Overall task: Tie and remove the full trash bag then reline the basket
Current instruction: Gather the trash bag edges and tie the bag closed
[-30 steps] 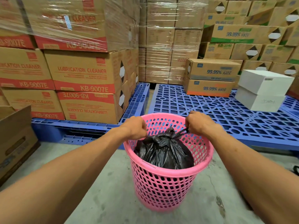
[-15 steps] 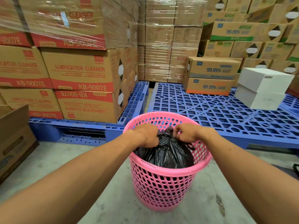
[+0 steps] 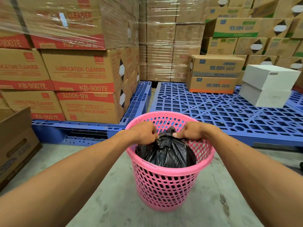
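from the head camera, the one view there was, i watched a person bent over a single pink basket (image 3: pixel 170 182) that stood on the concrete floor (image 3: pixel 101 202) just in front of the blue pallets (image 3: pixel 229 115). one black trash bag (image 3: pixel 168 153) sat inside it, filling the basket to just below the rim. the left hand (image 3: pixel 145 133) and the right hand (image 3: pixel 191 132) were both at the bag's gathered neck, each grip pinched shut on a bunch of the black film, with the knot area between them.

the bag looked thin, soft and crinkly, the sort of film that slides under dry fingers and tears if dragged across the basket's holed wall. by its rounded bulge i judged it well filled, though how heavy i could not tell. the sensible hold seemed to be the twisted neck just under the knot, lifting straight up so the sides cleared the rim. the basket itself looked light and stiff, likely to rise with the bag unless held down.

counted: one basket, one bag, two hands. no spare liner was in sight. cardboard boxes (image 3: pixel 82 72) were stacked all around, and two white boxes (image 3: pixel 268 86) sat on the right pallet.
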A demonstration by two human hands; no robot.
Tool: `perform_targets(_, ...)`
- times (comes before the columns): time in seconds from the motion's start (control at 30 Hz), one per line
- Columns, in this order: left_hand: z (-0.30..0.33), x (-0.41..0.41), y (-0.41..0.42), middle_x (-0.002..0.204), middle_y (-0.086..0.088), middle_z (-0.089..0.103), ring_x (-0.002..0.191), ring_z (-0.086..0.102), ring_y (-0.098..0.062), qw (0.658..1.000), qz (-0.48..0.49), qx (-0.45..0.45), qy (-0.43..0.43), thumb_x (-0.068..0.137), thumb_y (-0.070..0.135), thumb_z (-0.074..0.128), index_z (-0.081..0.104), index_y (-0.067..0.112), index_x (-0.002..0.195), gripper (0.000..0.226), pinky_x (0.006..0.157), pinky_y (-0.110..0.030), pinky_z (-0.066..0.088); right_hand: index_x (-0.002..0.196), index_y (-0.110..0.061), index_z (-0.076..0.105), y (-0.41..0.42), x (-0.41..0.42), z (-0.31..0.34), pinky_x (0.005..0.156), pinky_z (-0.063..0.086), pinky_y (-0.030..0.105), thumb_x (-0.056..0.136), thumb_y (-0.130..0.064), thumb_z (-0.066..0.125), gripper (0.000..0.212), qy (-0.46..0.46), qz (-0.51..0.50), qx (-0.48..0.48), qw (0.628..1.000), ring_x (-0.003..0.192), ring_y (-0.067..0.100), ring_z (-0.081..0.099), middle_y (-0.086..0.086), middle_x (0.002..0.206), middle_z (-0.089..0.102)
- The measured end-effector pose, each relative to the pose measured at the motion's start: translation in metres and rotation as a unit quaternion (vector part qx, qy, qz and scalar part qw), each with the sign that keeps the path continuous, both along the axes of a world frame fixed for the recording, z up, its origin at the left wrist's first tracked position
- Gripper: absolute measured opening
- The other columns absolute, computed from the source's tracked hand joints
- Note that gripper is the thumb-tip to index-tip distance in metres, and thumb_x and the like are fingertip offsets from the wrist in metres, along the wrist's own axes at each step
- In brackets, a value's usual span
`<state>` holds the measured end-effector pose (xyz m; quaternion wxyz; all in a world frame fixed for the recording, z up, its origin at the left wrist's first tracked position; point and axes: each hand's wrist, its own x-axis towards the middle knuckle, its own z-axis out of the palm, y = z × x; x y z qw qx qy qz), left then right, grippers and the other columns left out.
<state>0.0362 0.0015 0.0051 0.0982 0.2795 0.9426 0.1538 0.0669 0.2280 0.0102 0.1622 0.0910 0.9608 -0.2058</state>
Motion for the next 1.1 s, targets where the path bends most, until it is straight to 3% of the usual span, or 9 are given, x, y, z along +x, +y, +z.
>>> perform_targets(0.1,-0.002,-0.002,-0.003,0.08,-0.006,0.071,0.069,0.059,-0.02,1.0,-0.01,0.011,-0.003,0.094,0.03,0.064,0.073,0.016,0.082,0.02,0.067,-0.029,0.045,0.068,-0.015,0.078,0.002,-0.001,0.009,0.047,0.031,0.024,0.082,-0.046,0.078,0.034,0.034,-0.013,-0.104,0.994,0.042,0.013,0.035,0.0,0.062,0.071)
perform_targets(0.17,-0.002,-0.001,-0.005,0.085,-0.003,0.074,0.075,0.063,-0.018,1.0,-0.023,0.016,-0.009,0.092,0.029,0.067,0.077,0.017,0.091,0.016,0.071,-0.028,0.047,0.074,-0.014,0.082,0.004,-0.005,0.013,0.047,0.033,0.023,0.079,-0.035,0.083,0.022,0.066,-0.012,-0.122,0.99,0.047,0.014,0.037,0.006,0.069,0.075)
perform_targets(0.33,-0.006,-0.001,-0.006,0.085,0.002,0.076,0.077,0.067,-0.016,0.998,-0.06,0.007,0.01,0.091,0.028,0.069,0.079,0.017,0.097,0.016,0.073,-0.028,0.051,0.075,-0.014,0.081,0.002,-0.014,0.005,0.082,0.054,0.031,0.078,-0.027,0.085,0.014,0.097,0.022,0.012,0.995,0.079,0.016,0.072,0.0,0.074,0.076)
perform_targets(0.47,-0.005,0.006,-0.006,0.076,0.0,0.074,0.066,0.063,-0.018,0.99,-0.126,-0.053,0.029,0.089,0.031,0.07,0.078,0.015,0.091,0.018,0.063,-0.028,0.05,0.077,0.0,0.072,0.004,-0.011,-0.01,0.075,0.058,0.037,0.083,-0.03,0.08,0.031,0.102,0.001,0.134,0.986,0.078,0.027,0.071,0.008,0.076,0.071)
perform_targets(0.7,0.002,0.006,-0.016,0.076,0.003,0.069,0.071,0.059,-0.017,0.988,-0.124,-0.097,0.004,0.093,0.028,0.063,0.076,0.013,0.093,0.02,0.07,-0.029,0.05,0.097,-0.01,0.065,-0.014,-0.012,-0.013,0.075,0.05,0.037,0.093,-0.017,0.064,0.008,0.103,-0.009,0.247,0.963,0.093,0.03,0.067,0.009,0.099,0.07)
perform_targets(0.83,0.011,-0.005,-0.011,0.07,-0.001,0.062,0.051,0.047,-0.011,0.983,0.019,0.08,-0.164,0.099,0.029,0.054,0.067,0.015,0.075,0.031,0.057,-0.025,0.042,0.088,-0.008,0.071,-0.001,-0.016,0.013,0.077,0.057,0.032,0.085,-0.034,0.078,0.028,0.028,-0.007,0.176,0.984,0.077,0.02,0.07,0.001,0.08,0.072)
perform_targets(0.97,0.011,-0.007,0.021,0.078,-0.004,0.061,0.031,0.027,-0.002,0.865,0.105,0.337,-0.356,0.103,0.01,0.041,0.057,0.008,0.088,0.022,0.034,-0.014,0.021,0.086,-0.009,0.081,-0.006,-0.005,0.049,0.056,0.048,0.024,0.083,-0.039,0.078,0.03,0.011,0.035,0.118,0.992,0.058,0.018,0.056,-0.002,0.074,0.073)
perform_targets(1.03,0.001,-0.01,0.041,0.088,-0.012,0.057,0.036,0.028,-0.004,0.844,0.097,0.39,-0.355,0.089,0.0,0.053,0.055,0.007,0.082,0.01,0.038,-0.017,0.02,0.089,-0.008,0.08,-0.015,0.002,0.057,0.05,0.047,0.023,0.086,-0.033,0.076,0.026,0.01,0.051,0.122,0.991,0.055,0.018,0.056,0.0,0.074,0.072)
perform_targets(1.1,-0.007,-0.01,0.053,0.081,-0.013,0.055,0.048,0.039,-0.014,0.88,0.084,0.362,-0.294,0.063,0.004,0.068,0.057,0.01,0.076,0.018,0.045,-0.026,0.031,0.092,-0.004,0.079,-0.022,0.005,0.057,0.052,0.055,0.027,0.087,-0.024,0.075,0.021,0.013,0.049,0.112,0.992,0.059,0.022,0.067,0.005,0.078,0.075)
